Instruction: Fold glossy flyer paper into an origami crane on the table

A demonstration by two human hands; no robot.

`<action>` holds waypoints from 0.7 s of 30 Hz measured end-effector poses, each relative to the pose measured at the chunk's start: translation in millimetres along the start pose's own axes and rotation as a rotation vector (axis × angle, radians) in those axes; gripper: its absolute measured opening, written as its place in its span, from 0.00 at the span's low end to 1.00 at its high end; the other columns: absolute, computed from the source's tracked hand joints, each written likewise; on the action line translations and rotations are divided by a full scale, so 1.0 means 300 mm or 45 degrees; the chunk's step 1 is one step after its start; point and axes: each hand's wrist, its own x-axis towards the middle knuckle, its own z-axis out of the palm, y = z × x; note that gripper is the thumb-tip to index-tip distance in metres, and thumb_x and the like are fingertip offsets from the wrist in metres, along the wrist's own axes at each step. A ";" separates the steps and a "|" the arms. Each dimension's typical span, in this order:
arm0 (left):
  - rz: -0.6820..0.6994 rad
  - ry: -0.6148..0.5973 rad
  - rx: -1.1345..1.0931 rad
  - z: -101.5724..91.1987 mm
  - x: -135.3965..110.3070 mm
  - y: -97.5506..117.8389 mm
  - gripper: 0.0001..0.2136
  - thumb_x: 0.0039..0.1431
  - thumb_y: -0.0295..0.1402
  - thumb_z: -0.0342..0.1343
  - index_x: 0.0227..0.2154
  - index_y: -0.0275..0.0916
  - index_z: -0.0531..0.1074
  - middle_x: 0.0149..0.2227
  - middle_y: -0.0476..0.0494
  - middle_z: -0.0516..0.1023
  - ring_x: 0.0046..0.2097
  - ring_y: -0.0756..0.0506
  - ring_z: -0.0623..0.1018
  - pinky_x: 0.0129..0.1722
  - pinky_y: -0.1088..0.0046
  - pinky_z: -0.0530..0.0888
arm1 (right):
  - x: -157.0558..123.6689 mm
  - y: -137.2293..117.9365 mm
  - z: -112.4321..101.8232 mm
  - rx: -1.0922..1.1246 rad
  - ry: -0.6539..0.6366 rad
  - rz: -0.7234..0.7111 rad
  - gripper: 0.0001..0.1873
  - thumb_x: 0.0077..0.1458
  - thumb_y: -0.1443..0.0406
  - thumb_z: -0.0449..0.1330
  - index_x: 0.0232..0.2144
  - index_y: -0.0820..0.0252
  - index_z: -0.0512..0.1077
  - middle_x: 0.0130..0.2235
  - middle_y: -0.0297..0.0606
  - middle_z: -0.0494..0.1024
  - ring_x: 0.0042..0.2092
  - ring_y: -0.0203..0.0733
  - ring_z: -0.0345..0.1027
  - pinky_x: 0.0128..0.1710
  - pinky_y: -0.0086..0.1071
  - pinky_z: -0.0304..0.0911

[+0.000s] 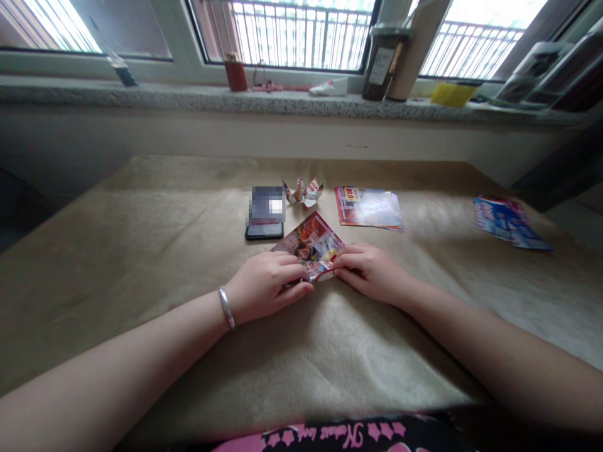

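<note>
A colourful printed sheet of paper point(315, 235) lies on the table in front of me, one corner pointing away. Its near edge is folded up in a narrow strip. My left hand point(277, 279), with a silver bangle at the wrist, grips the left end of that fold, fingers on top and thumb at the near side. At the right end, my right hand point(360, 267) pinches the fold between thumb and fingers. Just beyond the sheet sit a black phone point(264, 216), its screen pixelated, and a folded paper figure point(305, 192) with pointed tips.
A stack of printed sheets point(367, 210) lies beyond my right hand. Farther right are blue and red leaflets point(511, 223). The brown-covered table point(188, 220) ends near a stone windowsill point(179, 94), which holds a red container point(234, 72), a dark jar point(380, 66) and a yellow object point(453, 94).
</note>
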 end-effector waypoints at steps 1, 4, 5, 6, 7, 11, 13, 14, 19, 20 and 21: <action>-0.004 0.015 -0.008 0.001 0.000 0.003 0.13 0.63 0.37 0.45 0.30 0.38 0.72 0.30 0.46 0.75 0.32 0.49 0.73 0.33 0.74 0.66 | 0.000 0.000 0.001 -0.001 -0.005 0.007 0.08 0.57 0.68 0.54 0.33 0.59 0.74 0.36 0.40 0.77 0.39 0.40 0.68 0.39 0.33 0.64; -0.118 0.069 -0.055 0.005 0.003 0.013 0.10 0.61 0.35 0.47 0.30 0.38 0.71 0.29 0.47 0.75 0.31 0.49 0.73 0.32 0.74 0.66 | 0.002 0.002 0.002 0.015 -0.019 0.017 0.08 0.57 0.68 0.54 0.33 0.60 0.74 0.36 0.41 0.76 0.39 0.40 0.69 0.39 0.33 0.65; -0.178 0.079 -0.081 0.005 0.006 0.015 0.10 0.61 0.35 0.48 0.30 0.37 0.71 0.28 0.47 0.74 0.31 0.49 0.72 0.32 0.74 0.66 | 0.002 0.003 0.002 0.023 -0.022 0.016 0.08 0.57 0.68 0.54 0.33 0.60 0.74 0.36 0.41 0.76 0.39 0.40 0.69 0.39 0.33 0.65; -0.237 0.078 -0.106 0.006 0.009 0.016 0.10 0.60 0.34 0.48 0.29 0.37 0.71 0.28 0.47 0.74 0.31 0.49 0.72 0.31 0.74 0.66 | 0.001 0.004 0.002 0.030 -0.022 0.015 0.08 0.57 0.68 0.54 0.33 0.60 0.74 0.35 0.41 0.76 0.39 0.40 0.69 0.39 0.33 0.65; -0.283 0.066 -0.130 0.006 0.012 0.016 0.10 0.61 0.34 0.48 0.28 0.37 0.70 0.28 0.47 0.73 0.31 0.49 0.71 0.31 0.75 0.66 | 0.001 0.005 0.002 0.035 -0.019 0.015 0.09 0.57 0.68 0.54 0.33 0.60 0.74 0.36 0.41 0.76 0.39 0.40 0.69 0.39 0.33 0.64; -0.349 0.022 -0.156 0.008 0.023 0.004 0.13 0.62 0.35 0.46 0.25 0.36 0.69 0.27 0.46 0.72 0.32 0.48 0.70 0.31 0.75 0.65 | -0.003 0.007 0.001 0.039 0.018 0.050 0.06 0.55 0.67 0.56 0.35 0.59 0.74 0.35 0.39 0.77 0.37 0.38 0.69 0.37 0.31 0.64; -0.363 0.010 -0.144 0.011 0.024 -0.005 0.15 0.63 0.36 0.44 0.25 0.37 0.69 0.26 0.46 0.72 0.32 0.48 0.70 0.31 0.74 0.65 | -0.005 0.005 0.000 0.029 0.028 0.081 0.05 0.54 0.67 0.58 0.34 0.59 0.73 0.33 0.37 0.77 0.35 0.37 0.69 0.35 0.29 0.63; -0.374 0.004 -0.134 0.013 0.025 -0.008 0.16 0.64 0.37 0.43 0.24 0.37 0.69 0.26 0.46 0.72 0.31 0.48 0.69 0.31 0.74 0.65 | -0.005 0.003 -0.001 0.023 0.028 0.100 0.05 0.54 0.67 0.58 0.34 0.58 0.73 0.32 0.36 0.76 0.34 0.36 0.68 0.34 0.28 0.62; -0.453 0.007 -0.057 0.017 0.021 -0.012 0.14 0.62 0.38 0.47 0.26 0.37 0.71 0.26 0.46 0.73 0.31 0.48 0.70 0.31 0.73 0.65 | -0.007 -0.001 -0.003 0.039 0.039 0.179 0.08 0.53 0.67 0.58 0.37 0.57 0.72 0.32 0.34 0.76 0.32 0.34 0.68 0.31 0.26 0.61; -0.452 0.014 -0.040 0.016 0.020 -0.012 0.13 0.61 0.37 0.48 0.26 0.37 0.71 0.26 0.46 0.73 0.31 0.47 0.70 0.31 0.73 0.65 | -0.008 0.000 -0.003 0.038 0.037 0.166 0.07 0.53 0.67 0.58 0.36 0.57 0.72 0.32 0.35 0.76 0.33 0.35 0.68 0.31 0.26 0.62; -0.442 0.020 -0.021 0.016 0.020 -0.012 0.12 0.61 0.37 0.48 0.26 0.37 0.71 0.27 0.46 0.73 0.31 0.47 0.70 0.31 0.73 0.65 | -0.008 0.003 -0.002 0.032 0.034 0.144 0.06 0.54 0.67 0.58 0.35 0.57 0.73 0.33 0.35 0.77 0.34 0.35 0.69 0.32 0.27 0.62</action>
